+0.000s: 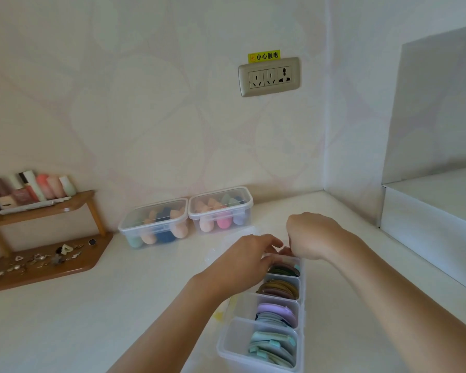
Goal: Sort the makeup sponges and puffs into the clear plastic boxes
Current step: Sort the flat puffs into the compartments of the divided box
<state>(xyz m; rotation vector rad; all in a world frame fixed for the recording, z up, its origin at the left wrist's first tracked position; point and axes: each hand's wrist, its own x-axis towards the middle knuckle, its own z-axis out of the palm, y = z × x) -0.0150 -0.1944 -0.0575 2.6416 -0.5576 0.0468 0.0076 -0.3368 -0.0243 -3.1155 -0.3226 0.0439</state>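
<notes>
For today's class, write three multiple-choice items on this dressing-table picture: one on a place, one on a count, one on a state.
1. Where do the two lidded clear plastic boxes of egg-shaped sponges stand?
A. Against the back wall
B. On the wooden shelf
C. On the white step at right

2. How many clear open boxes of flat round puffs form the near row?
A. Two
B. Four
C. Six

3. What state are the near-row boxes in?
A. Lidded
B. Open-topped
C. Overturned

Answers:
1 A: both boxes sit on the pale countertop at the wall's foot, side by side.
2 B: four boxes show, the farthest partly behind the left hand and the right hand.
3 B: the puffs show from above with no lid over them.
</notes>
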